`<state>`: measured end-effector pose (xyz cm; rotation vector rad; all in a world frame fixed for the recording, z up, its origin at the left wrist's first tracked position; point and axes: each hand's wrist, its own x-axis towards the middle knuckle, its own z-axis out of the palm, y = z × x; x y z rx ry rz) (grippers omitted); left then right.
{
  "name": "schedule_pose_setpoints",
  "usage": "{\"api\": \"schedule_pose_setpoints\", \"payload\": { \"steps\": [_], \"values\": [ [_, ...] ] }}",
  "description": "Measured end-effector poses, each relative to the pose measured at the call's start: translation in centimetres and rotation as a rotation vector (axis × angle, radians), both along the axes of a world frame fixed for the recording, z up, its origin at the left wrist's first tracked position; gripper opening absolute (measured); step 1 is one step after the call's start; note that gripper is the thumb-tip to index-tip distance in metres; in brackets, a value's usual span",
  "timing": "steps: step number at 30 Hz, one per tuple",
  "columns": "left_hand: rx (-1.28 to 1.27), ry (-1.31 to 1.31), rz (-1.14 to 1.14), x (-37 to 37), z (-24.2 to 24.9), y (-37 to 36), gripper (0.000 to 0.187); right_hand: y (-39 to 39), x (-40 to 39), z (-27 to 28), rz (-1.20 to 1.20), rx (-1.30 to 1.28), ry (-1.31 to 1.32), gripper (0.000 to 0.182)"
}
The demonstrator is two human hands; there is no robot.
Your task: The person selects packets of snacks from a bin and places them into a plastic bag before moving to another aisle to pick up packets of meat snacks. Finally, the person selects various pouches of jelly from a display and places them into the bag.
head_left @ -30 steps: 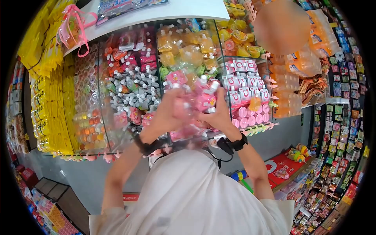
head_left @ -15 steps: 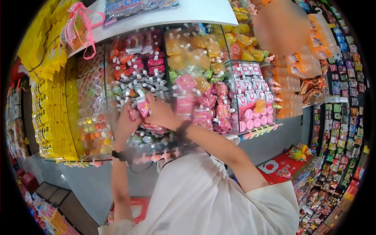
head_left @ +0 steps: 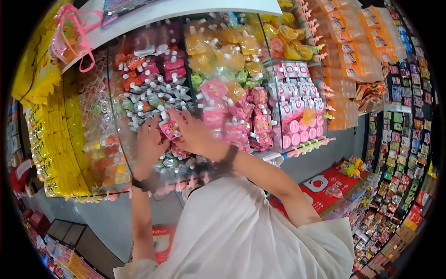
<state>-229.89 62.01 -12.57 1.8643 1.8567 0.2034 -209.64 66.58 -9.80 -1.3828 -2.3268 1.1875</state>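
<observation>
— Hands, left (head_left: 152,139) and right (head_left: 193,135), lie close together, backs uppermost; what is their state?

— Right hand: moderately spread, fingers against a pink pouch (head_left: 171,131), which shows between the two hands. Left hand: blurred, fingers extended, just beside the same pouch; whether it touches, or whether either hand grips, cannot be told. A dark band (head_left: 227,158) circles the right wrist

— Where exactly is the pouch?

— Over the front part of a compartment of grey pouches (head_left: 162,95), which are packed closely with pale caps showing; its own lower edge is partly hidden by the hands

— And beside that compartment?

— To the right, more pink pouches (head_left: 262,123), crowded together; next to them, behind a clear divider, white-and-pink pouches (head_left: 299,109) in rows, with round pink tubs (head_left: 297,138) at the front. To the left, small clear cups (head_left: 95,95), then yellow packets (head_left: 55,139) stacked in a column

— What lies farther back?

— Amber pouches (head_left: 200,45) behind the pink ones; red and magenta pouches behind the grey. Beyond these, a white ledge (head_left: 186,10), with a pink-strapped clear bag (head_left: 76,39) at its left end. Outermost at right, racks of small packets (head_left: 397,158), too fine to read
</observation>
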Motion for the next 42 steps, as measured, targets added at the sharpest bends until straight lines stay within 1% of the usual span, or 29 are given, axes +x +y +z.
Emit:
{"api": "schedule_pose_setpoints", "payload": {
  "steps": [1, 2, 3, 4, 5, 7, 8, 9, 10, 12, 13, 14, 15, 16, 17, 19, 20, 22, 23, 25, 29, 32, 34, 35, 37, 38, 40, 41, 42],
  "values": [
    [0.156, -0.03, -0.038, 0.2, 0.9, 0.3, 0.084, -0.1, 1.2, 0.6, -0.009, -0.008, -0.003, 0.093],
    [0.228, -0.038, -0.048, 0.8, 2.0, 0.4, 0.081, -0.2, 2.8, 1.3, -0.032, 0.048, 0.122, 0.089],
    [0.225, -0.039, -0.053, 1.6, 3.1, 0.8, 0.081, -0.1, 4.5, 2.3, -0.053, 0.107, 0.248, 0.084],
    [0.223, -0.059, -0.04, 2.4, 4.0, 1.1, 0.078, 0.2, 6.0, 4.5, -0.113, -0.044, 0.226, 0.073],
    [0.222, -0.078, -0.026, 3.3, 4.6, 1.3, 0.076, 0.2, 7.8, 4.6, -0.118, -0.043, 0.228, 0.073],
    [0.199, -0.088, -0.021, 5.7, 4.9, 1.6, 0.072, -0.1, 11.3, 3.8, -0.211, -0.169, 0.067, 0.069],
    [0.179, -0.233, -0.084, 7.1, 4.3, 1.7, 0.072, -0.7, 12.9, 2.5, -0.219, -0.167, 0.066, 0.069],
    [0.156, -0.377, -0.146, 8.5, 3.9, 1.7, 0.071, -1.5, 14.5, 0.6, -0.195, -0.037, 0.024, 0.071],
    [0.155, -0.378, -0.152, 9.9, 3.9, 1.9, 0.071, -2.0, 15.5, -0.3, -0.169, 0.092, -0.018, 0.072],
    [-0.027, -0.35, -0.385, 12.6, 4.0, 1.9, 0.079, -3.1, 16.9, -1.4, -0.11, 0.017, -0.077, 0.076],
    [-0.028, -0.35, -0.386, 13.5, 3.8, 1.7, 0.079, -3.4, 17.2, -1.7, -0.044, -0.056, -0.134, 0.08],
    [-0.013, -0.227, -0.472, 14.4, 3.4, 1.5, 0.084, -3.8, 17.2, -1.8, -0.045, -0.055, -0.134, 0.08],
    [0.001, -0.103, -0.557, 15.1, 2.6, 1.3, 0.09, -4.4, 17.0, -1.9, 0.013, -0.003, -0.194, 0.086],
    [-0.022, -0.104, -0.579, 15.7, 1.7, 1.5, 0.1, -4.7, 16.8, -2.0, 0.071, 0.048, -0.252, 0.091],
    [-0.023, -0.102, -0.579, 15.8, 1.1, 1.4, 0.1, -4.9, 16.5, -2.3, 0.071, 0.048, -0.251, 0.091],
    [-0.022, 0.041, -0.635, 16.0, 1.0, 1.7, 0.103, -5.0, 15.8, -2.5, 0.145, 0.062, -0.391, 0.101],
    [-0.023, 0.04, -0.636, 16.0, 1.0, 1.8, 0.103, -5.0, 15.7, -2.6, 0.145, 0.06, -0.392, 0.101],
    [-0.022, 0.062, -0.669, 15.9, 1.0, 1.8, 0.102, -4.5, 15.1, -2.2, 0.218, 0.065, -0.47, 0.109],
    [-0.025, 0.062, -0.665, 16.0, 1.0, 1.9, 0.102, -4.4, 14.7, -1.9, 0.223, 0.064, -0.469, 0.109],
    [-0.044, 0.201, -0.747, 16.3, 1.0, 2.3, 0.1, -3.8, 14.2, -1.5, 0.27, 0.003, -0.549, 0.11],
    [-0.07, 0.171, -0.785, 16.1, -0.2, 2.7, 0.098, -4.3, 14.0, -3.0, 0.293, 0.049, -0.564, 0.108],
    [-0.125, 0.173, -0.796, 16.2, 0.1, 2.8, 0.094, -4.3, 14.5, -3.2, 0.311, 0.057, -0.522, 0.104],
    [-0.104, 0.151, -0.793, 16.1, 0.4, 2.8, 0.088, -4.5, 14.7, -3.2, 0.3, 0.081, -0.454, 0.092],
    [-0.104, 0.151, -0.792, 16.0, 0.2, 2.8, 0.088, -4.4, 15.0, -3.3, 0.301, 0.081, -0.454, 0.092],
    [-0.086, 0.087, -0.787, 15.7, 0.1, 2.9, 0.082, -4.0, 15.7, -3.3, 0.259, -0.021, -0.342, 0.079],
    [-0.086, 0.088, -0.786, 15.6, 0.0, 3.0, 0.082, -3.8, 16.3, -3.2, 0.26, -0.02, -0.341, 0.079],
    [-0.135, 0.025, -0.767, 15.7, 0.6, 3.3, 0.077, -3.1, 18.0, -2.0, 0.029, -0.15, -0.122, 0.063],
    [-0.138, 0.023, -0.767, 15.7, 0.9, 3.4, 0.077, -3.0, 19.4, -2.9, 0.029, -0.154, -0.122, 0.063],
    [-0.133, 0.015, -0.754, 15.8, 1.3, 3.5, 0.073, -3.0, 21.0, -4.4, -0.094, -0.141, 0.047, 0.055]
  ]
}}
